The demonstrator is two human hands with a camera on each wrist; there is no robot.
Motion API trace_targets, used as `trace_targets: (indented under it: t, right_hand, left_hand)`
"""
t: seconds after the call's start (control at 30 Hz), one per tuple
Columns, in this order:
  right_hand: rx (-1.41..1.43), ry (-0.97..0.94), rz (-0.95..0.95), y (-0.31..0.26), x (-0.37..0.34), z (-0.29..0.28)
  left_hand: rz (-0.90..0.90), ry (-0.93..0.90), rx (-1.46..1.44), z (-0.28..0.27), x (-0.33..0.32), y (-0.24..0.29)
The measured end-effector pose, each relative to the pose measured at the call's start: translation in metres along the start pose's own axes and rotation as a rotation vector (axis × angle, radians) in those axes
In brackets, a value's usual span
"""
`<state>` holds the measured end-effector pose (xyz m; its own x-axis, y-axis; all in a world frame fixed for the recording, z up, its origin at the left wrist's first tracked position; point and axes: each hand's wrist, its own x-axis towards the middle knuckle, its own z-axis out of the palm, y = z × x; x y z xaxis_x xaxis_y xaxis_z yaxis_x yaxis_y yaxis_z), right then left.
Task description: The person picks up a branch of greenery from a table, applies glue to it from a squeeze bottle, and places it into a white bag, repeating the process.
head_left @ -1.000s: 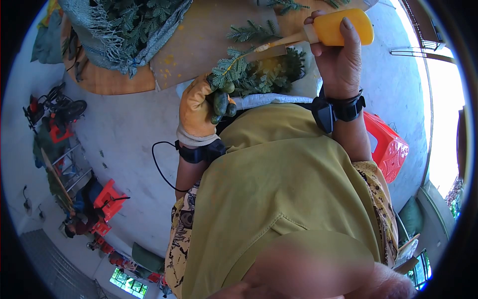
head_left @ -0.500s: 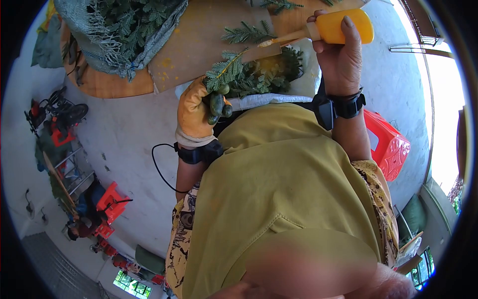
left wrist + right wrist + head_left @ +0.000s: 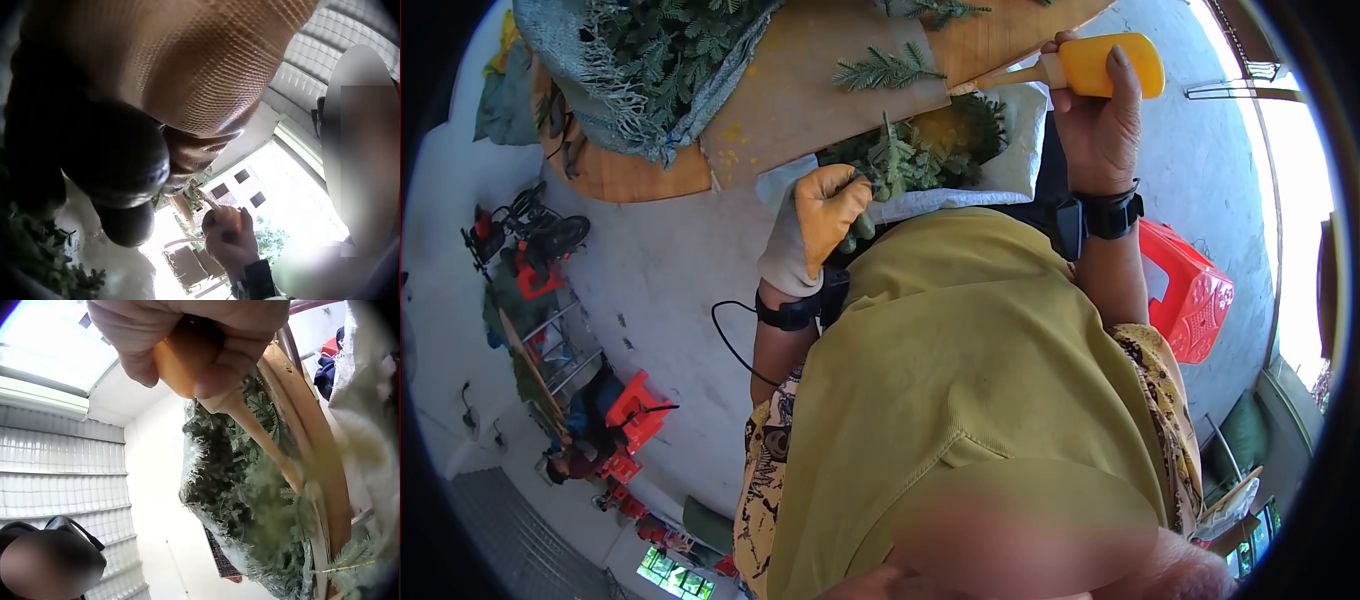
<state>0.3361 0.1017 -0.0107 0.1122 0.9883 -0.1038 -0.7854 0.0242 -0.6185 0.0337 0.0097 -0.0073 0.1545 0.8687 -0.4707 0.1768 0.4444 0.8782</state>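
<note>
My left hand (image 3: 828, 225), in an orange glove with dark fingertips, curls around a green fir sprig (image 3: 890, 155) in front of the table edge. The glove (image 3: 187, 69) fills the top of the left wrist view, where the sprig is largely hidden. My bare right hand (image 3: 1097, 135) grips a yellow squeeze bottle (image 3: 1110, 65) lying sideways, its long pale nozzle (image 3: 1008, 77) pointing left, apart from the sprig. In the right wrist view, fingers wrap the bottle (image 3: 178, 362). Loose sprigs (image 3: 945, 150) lie on a white sack (image 3: 1022, 150) between the hands.
A wooden table (image 3: 625, 172) bears a brown sheet (image 3: 795, 100), a separate sprig (image 3: 887, 70) and a frayed grey-green sack (image 3: 555, 40) full of fir. A red stool (image 3: 1185, 290) stands at right. Further off at left are a motorcycle (image 3: 540, 225) and a person (image 3: 575, 455).
My left hand has turned over, swinging the sprig away from the nozzle and more upright. My right hand and bottle have shifted slightly right.
</note>
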Motion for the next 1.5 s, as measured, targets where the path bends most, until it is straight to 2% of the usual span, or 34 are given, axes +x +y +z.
trace_targets:
  t: [0.07, 0.2, 0.27, 0.3, 0.37, 0.4, 0.47, 0.5, 0.57, 0.7, 0.77, 0.8, 0.87, 0.9, 0.97, 1.0, 1.07, 1.17, 1.23, 1.27, 1.43, 1.5]
  right_hand:
    - [-0.001, 0.015, -0.006, -0.001, 0.000, -0.006]
    - [0.001, -0.020, 0.012, -0.007, 0.003, -0.021]
    - [0.000, -0.038, 0.010, -0.009, 0.002, -0.022]
    - [0.007, -0.043, 0.013, -0.009, 0.002, -0.022]
    - [0.014, -0.047, 0.010, -0.011, 0.003, -0.022]
    - [-0.001, -0.044, 0.006, -0.011, 0.002, -0.022]
    - [-0.014, -0.040, 0.002, -0.012, 0.001, -0.022]
    - [-0.003, -0.053, 0.013, -0.013, 0.001, -0.023]
    - [0.008, -0.065, 0.024, -0.015, 0.001, -0.022]
    - [0.004, -0.061, -0.019, -0.016, -0.001, -0.018]
    - [0.010, -0.068, -0.031, -0.017, -0.002, -0.015]
    - [0.012, -0.055, -0.036, -0.017, -0.003, -0.013]
    - [0.015, -0.040, -0.043, -0.018, -0.004, -0.014]
    - [0.064, -0.055, -0.032, -0.019, -0.004, -0.018]
    - [0.114, -0.071, -0.022, -0.020, -0.005, -0.018]
    - [0.141, -0.100, -0.009, -0.021, -0.006, -0.014]
    - [0.170, -0.127, 0.005, -0.022, -0.007, -0.009]
    - [0.207, -0.197, 0.057, -0.022, -0.012, 0.009]
    - [0.130, 0.012, 0.002, -0.021, -0.022, 0.039]
    - [0.132, 0.013, 0.003, -0.020, -0.021, 0.040]
    - [0.127, -0.198, 0.050, -0.017, -0.018, 0.041]
    - [0.096, -0.201, 0.054, -0.014, -0.019, 0.043]
  left_hand:
    - [0.096, -0.046, 0.257, -0.005, 0.004, -0.002]
    - [0.206, 0.052, 0.215, 0.002, -0.007, 0.042]
    - [0.319, 0.382, 0.265, 0.019, -0.002, 0.071]
    - [0.319, 0.382, 0.268, 0.018, 0.004, 0.075]
    - [0.519, 0.510, 0.769, 0.013, 0.022, 0.082]
    - [0.520, 0.506, 0.771, 0.015, 0.026, 0.088]
    - [0.322, 0.417, 0.959, 0.020, 0.031, 0.101]
    - [0.323, 0.416, 0.960, 0.019, 0.035, 0.098]
    - [0.348, 0.392, 0.761, 0.015, 0.043, 0.088]
    - [0.360, 0.458, 0.729, 0.009, 0.045, 0.081]
    - [0.410, 0.370, 0.500, 0.005, 0.045, 0.078]
    - [0.411, 0.370, 0.502, 0.004, 0.042, 0.081]
    - [0.239, 0.202, 0.157, 0.005, 0.029, 0.091]
    - [0.241, 0.201, 0.159, 0.002, 0.027, 0.088]
    - [0.267, 0.102, -0.148, -0.004, 0.023, 0.076]
    - [0.268, 0.102, -0.147, -0.006, 0.021, 0.072]
    - [0.282, -0.027, -0.380, -0.008, 0.017, 0.066]
    - [0.307, -0.040, -0.542, 0.000, 0.013, 0.061]
    - [0.309, -0.039, -0.527, -0.005, 0.015, 0.049]
    - [0.309, -0.040, -0.516, -0.007, 0.017, 0.043]
    - [0.260, -0.169, -0.639, -0.008, 0.022, 0.032]
    - [0.263, -0.204, -0.668, -0.007, 0.022, 0.032]
